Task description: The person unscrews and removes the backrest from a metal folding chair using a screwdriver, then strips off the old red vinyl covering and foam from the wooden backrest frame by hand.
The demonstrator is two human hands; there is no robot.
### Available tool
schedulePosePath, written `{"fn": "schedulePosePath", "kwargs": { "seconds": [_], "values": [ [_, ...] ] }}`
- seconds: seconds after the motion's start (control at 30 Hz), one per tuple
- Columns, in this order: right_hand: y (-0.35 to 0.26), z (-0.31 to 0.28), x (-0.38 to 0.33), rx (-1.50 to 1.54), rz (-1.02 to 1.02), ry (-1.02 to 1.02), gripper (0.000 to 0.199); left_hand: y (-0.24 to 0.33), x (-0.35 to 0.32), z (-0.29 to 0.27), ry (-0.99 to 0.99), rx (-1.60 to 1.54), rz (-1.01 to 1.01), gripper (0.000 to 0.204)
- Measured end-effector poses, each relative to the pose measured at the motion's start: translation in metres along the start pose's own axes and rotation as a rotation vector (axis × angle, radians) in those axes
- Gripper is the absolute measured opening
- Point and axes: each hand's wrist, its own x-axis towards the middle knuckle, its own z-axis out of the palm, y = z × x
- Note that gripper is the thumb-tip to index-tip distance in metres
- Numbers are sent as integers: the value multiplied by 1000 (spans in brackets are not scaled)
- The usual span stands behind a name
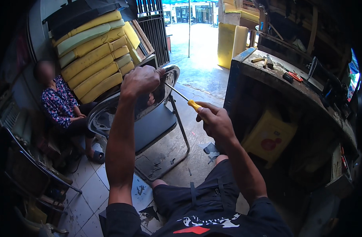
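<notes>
Gripping yellow-handled screwdriver point(194, 105) w/ R hand point(216, 121), L hand point(143, 81) at chair back point(174, 72).

head fisheye | from above | down-forward | left hand point(143, 81), right hand point(215, 120) close

The chair point(155, 132) stands between cushions point(96, 63) at left and a workbench point(275, 76) at right.

over on the right i saw a worn bench point(246, 59), its top scattered with wooden-handled tools point(265, 62) and a red-handled one point(296, 76). on the floor point(85, 183), partly white tile, stood a dark-seated folding chair point(155, 128), black scraps point(209, 148) lying near its legs.
</notes>
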Motion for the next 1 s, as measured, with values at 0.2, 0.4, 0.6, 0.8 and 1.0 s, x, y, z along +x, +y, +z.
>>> {"fn": "schedulePosePath", "kwargs": {
  "seconds": [0.2, 0.4, 0.6, 0.8, 1.0],
  "values": [
    [-10, -13, 10, -1507, -1107, 339, 36, 3, 5, -8, -75, -77, -5, 60],
    [-33, -11, 17, -906, -444, 98, 38, -7, 1, -6, -78, -124, 53, 55],
    [-24, -16, 17, -1222, -844, 189, 36, 0, 2, -6, -45, -117, 60, 57],
    [-15, -15, 38, -1322, -799, 66, 31, -2, 4, -2, -8, -23, 18, 57],
    [-28, -27, 46, -955, -348, -60, 40, 12, 0, -9, -53, -5, -14, 58]
  ]
}}
